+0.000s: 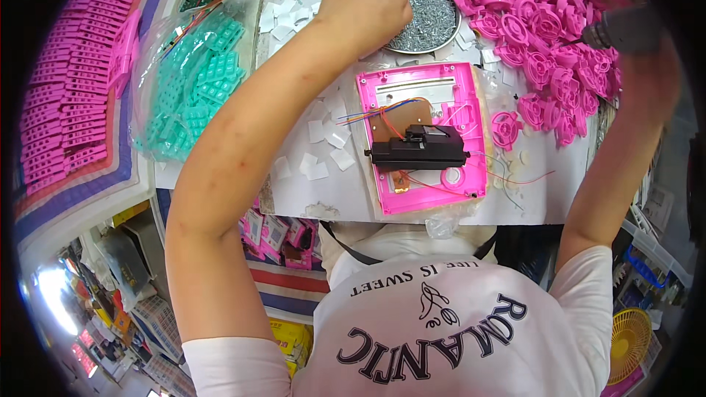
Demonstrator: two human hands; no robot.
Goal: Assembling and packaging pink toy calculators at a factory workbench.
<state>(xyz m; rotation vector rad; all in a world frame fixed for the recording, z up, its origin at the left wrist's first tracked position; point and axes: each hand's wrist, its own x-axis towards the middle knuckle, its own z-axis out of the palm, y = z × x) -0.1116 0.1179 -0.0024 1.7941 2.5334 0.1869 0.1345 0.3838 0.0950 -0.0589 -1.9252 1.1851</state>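
The nearer left hand point(365, 15), grip hidden, was by tiny silver screws point(430, 15) beyond the pink plastic case point(421, 197); the right hand point(651, 66) held a grey tool point(624, 31).

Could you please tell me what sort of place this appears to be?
Probably a small assembly workshop: small metal pieces, likely screws, fill a round dish, pink plastic parts lie heaped, and an open pink casing holds wires and a black module.
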